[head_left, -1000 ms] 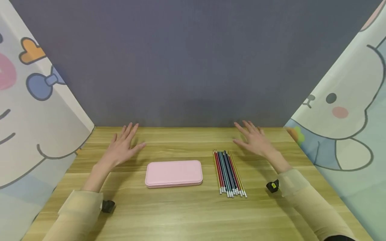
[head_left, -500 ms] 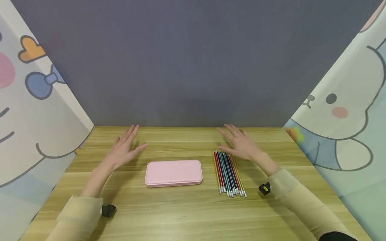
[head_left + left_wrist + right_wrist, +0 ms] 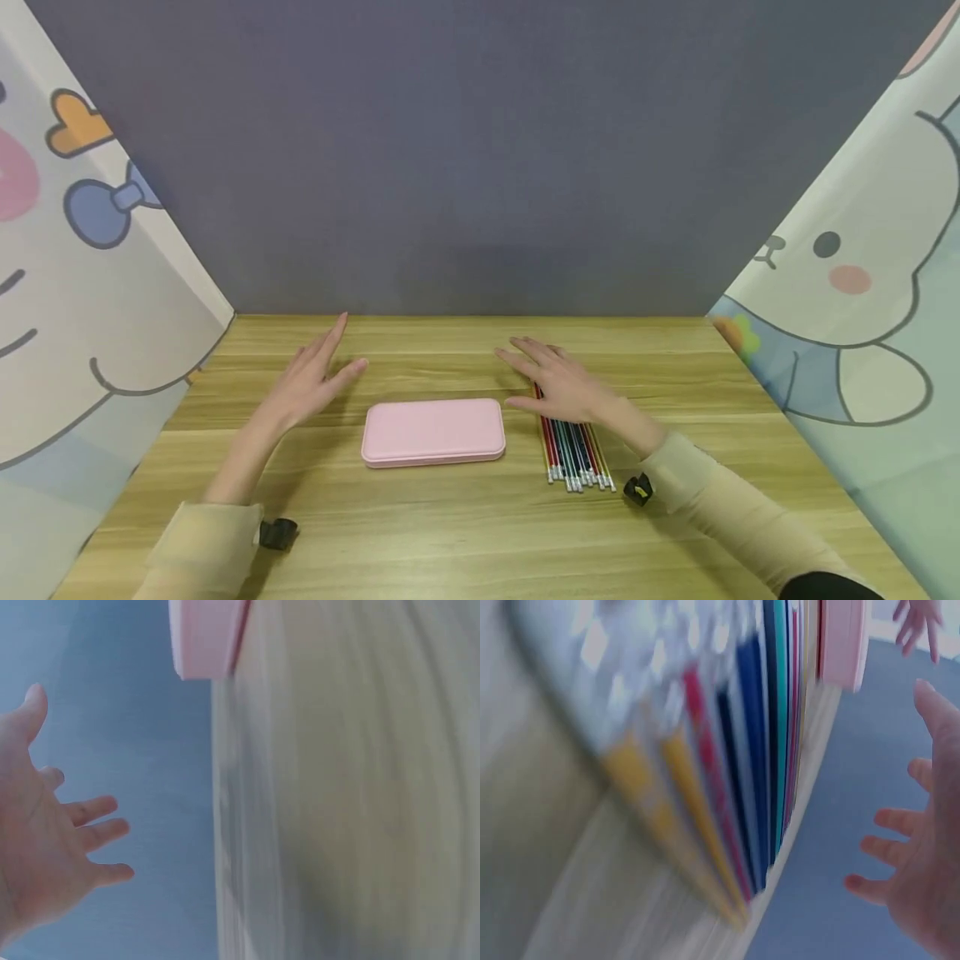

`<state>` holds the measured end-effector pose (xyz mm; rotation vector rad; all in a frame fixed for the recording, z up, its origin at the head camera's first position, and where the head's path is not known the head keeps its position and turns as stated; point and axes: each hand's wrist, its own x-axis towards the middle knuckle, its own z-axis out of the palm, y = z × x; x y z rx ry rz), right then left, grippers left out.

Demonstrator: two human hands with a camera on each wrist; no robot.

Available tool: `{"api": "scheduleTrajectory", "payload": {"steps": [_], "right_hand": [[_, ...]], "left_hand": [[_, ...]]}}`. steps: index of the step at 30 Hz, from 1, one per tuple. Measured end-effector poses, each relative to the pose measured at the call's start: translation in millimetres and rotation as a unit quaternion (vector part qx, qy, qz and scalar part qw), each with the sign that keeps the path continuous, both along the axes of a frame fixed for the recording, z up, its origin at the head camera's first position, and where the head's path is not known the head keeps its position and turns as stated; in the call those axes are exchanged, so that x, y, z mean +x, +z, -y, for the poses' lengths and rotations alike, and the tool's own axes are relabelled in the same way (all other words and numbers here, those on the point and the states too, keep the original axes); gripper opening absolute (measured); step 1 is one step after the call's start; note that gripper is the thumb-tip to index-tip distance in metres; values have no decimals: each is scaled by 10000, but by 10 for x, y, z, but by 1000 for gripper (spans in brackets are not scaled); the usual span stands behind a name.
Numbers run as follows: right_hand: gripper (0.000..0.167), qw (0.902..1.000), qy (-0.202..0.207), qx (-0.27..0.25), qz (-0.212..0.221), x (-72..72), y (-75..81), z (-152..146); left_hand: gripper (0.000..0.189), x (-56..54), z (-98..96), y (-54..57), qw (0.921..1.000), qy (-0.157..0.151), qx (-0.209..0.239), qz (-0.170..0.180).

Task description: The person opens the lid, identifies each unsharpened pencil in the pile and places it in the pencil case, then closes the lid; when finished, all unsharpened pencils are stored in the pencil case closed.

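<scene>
On the table lies a closed pink case (image 3: 433,432), a flat box with rounded corners. To its right is a row of several pencils (image 3: 573,454) in yellow, red, teal and dark blue, their silvery ends toward the person. My right hand (image 3: 558,382) hovers over the far ends of the pencils, fingers spread, hiding those ends; the right wrist view shows the pencils (image 3: 742,772) up close. My left hand (image 3: 307,385) is held left of the case with fingers extended, and the left wrist view shows its palm (image 3: 45,840) with nothing in it.
The wooden table (image 3: 450,533) ends at a grey panel (image 3: 480,167) at the back. Printed cartoon sheets (image 3: 847,300) flank both sides. Each sleeve carries a small black device, one at the left cuff (image 3: 278,533) and one at the right cuff (image 3: 638,489).
My right hand has moved left and a little nearer, from beside the pencils to above their far ends. The left hand has barely shifted; case and pencils stay in place.
</scene>
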<state>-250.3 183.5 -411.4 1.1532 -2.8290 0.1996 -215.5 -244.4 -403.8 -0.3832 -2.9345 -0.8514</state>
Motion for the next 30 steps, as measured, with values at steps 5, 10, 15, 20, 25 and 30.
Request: {"api": "scheduleTrajectory", "payload": {"steps": [5, 10, 15, 20, 25, 30], "right_hand": [[83, 9990, 387, 138, 200, 126, -27, 240], [82, 9961, 840, 223, 169, 230, -90, 464], [84, 9925, 1117, 474, 170, 339, -138, 672], [91, 9902, 1127, 705, 416, 417, -143, 820], [92, 9898, 1015, 847, 525, 445, -137, 886], [89, 9905, 982, 918, 304, 441, -139, 903]], "left_hand": [[83, 47, -41, 41, 9996, 84, 231, 126], [78, 98, -76, 39, 9985, 78, 515, 140], [77, 123, -100, 1, 9974, -34, 694, 179], [77, 135, -126, -14, 9974, -87, 656, 298], [79, 143, -154, 2, 9973, -146, 637, 344], [80, 174, -176, 6, 9966, -270, 588, 508]]}}
